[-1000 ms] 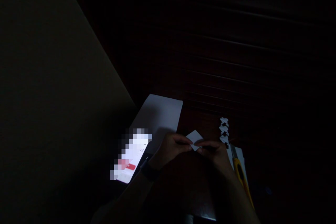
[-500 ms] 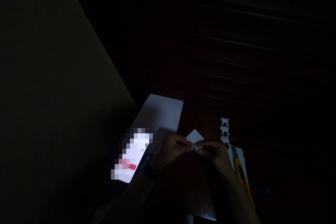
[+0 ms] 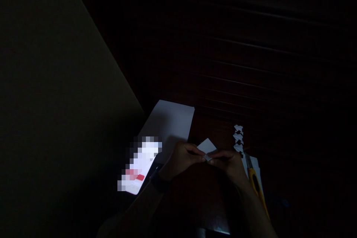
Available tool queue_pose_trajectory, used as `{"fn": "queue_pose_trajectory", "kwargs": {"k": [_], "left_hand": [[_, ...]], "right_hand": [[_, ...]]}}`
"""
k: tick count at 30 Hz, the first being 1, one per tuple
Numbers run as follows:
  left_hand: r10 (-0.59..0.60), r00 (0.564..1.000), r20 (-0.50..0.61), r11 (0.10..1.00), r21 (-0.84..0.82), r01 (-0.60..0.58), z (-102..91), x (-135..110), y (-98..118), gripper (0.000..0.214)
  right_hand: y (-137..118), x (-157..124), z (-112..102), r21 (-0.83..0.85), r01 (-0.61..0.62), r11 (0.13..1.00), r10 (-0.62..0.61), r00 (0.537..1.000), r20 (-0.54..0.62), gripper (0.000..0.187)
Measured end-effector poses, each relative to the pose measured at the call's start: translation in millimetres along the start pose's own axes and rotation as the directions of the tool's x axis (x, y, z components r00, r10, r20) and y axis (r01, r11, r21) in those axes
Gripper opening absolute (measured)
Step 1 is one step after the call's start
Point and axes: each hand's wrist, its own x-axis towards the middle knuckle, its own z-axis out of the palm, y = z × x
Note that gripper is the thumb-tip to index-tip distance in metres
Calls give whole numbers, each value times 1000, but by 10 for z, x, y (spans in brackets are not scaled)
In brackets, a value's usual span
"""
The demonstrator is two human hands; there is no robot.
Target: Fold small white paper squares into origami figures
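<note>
I see a folded piece [image 3: 207,145] of smooth, matt paper, a plastic-looking cutter handle [image 3: 257,189] and a glossy desk [image 3: 205,206].

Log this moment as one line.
left hand: pinching small white paper; right hand: pinching same paper; near right hand: yellow utility knife; near left hand: lit phone

Shows less of the near flap [image 3: 208,157] of the paper [image 3: 207,145] than a second ago: now just a small, greyish piece between the thumbs, instead of a broader, brighter tip. Brings the thumb of the right grip [image 3: 232,163] further in toward the thumb of the left grip [image 3: 181,158], leaving a narrower gap than before. No longer shows the flap's right-hand end, visible half a second ago below the right forefinger. Too small and dark for telling the exact fold.
</note>
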Motion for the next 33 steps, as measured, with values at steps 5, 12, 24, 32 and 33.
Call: {"fn": "queue_pose_trajectory", "kwargs": {"k": [5, 12, 24, 32, 33], "left_hand": [[0, 1000, -3, 1000, -17, 0, 1, 0, 28, 14], [-27, 1000, 8, 1000, -3, 27, 20, -10, 48, 17], [-20, 996, -84, 1000, -11, 19, 72, -1, 104, 16], [-60, 983, -173, 991, -126, 38, 170, 10, 65, 17], [-60, 982, -177, 990, -136, 36, 173, 12, 63, 17]], "right_hand": [[10, 5, -11, 0, -26, 1000, 26, 1000, -9, 11], [25, -9, -6, 28, -54, 998, 54, 999, -1, 10], [-5, -14, 56, 2, -17, 1000, 18, 994, -108, 13], [-22, -35, 190, 64, 8, 998, 5, 977, -211, 9], [-25, -37, 200, 62, 16, 998, -2, 975, -224, 10]]}}
